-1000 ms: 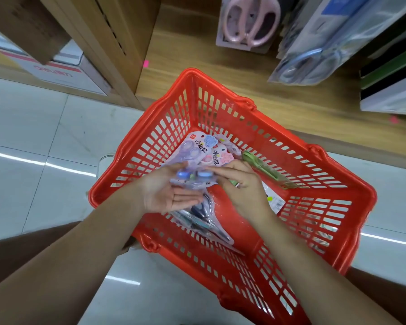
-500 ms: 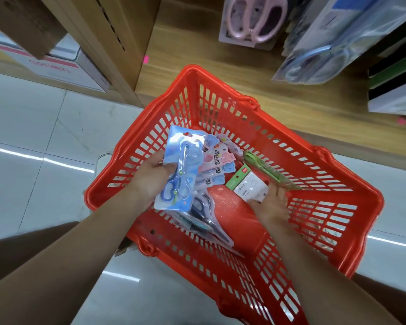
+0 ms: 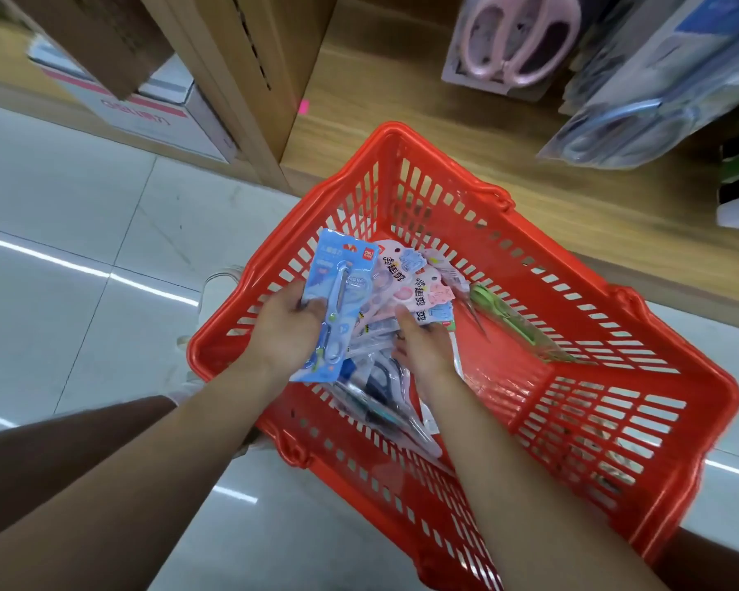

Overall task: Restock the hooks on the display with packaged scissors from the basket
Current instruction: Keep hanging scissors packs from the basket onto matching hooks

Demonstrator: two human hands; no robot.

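Observation:
A red plastic basket (image 3: pixel 640 424) stands on the floor below me with several packaged scissors in it. My left hand (image 3: pixel 286 330) grips a blue scissors pack (image 3: pixel 338 305) by its left edge, lifted over the basket's left side. My right hand (image 3: pixel 423 347) reaches into the pile beside it, thumb out, fingers down among pink and white scissors packs (image 3: pixel 414 287). A green pair of scissors (image 3: pixel 504 317) lies against the far wall of the basket. Dark-handled scissors in a clear pack (image 3: pixel 380 390) lie under my wrists.
A wooden display base (image 3: pixel 444 130) runs behind the basket. Pink scissors (image 3: pixel 513 40) and blue scissors packs (image 3: pixel 640 121) hang above it at top right. A white carton (image 3: pixel 154 108) sits under the shelf at left. Pale floor tiles (image 3: pixel 69 232) spread to the left.
My right hand has moved left from the basket's middle into the pile of packs. My left hand still holds the blue pack, which it lifted out of the pile a second ago.

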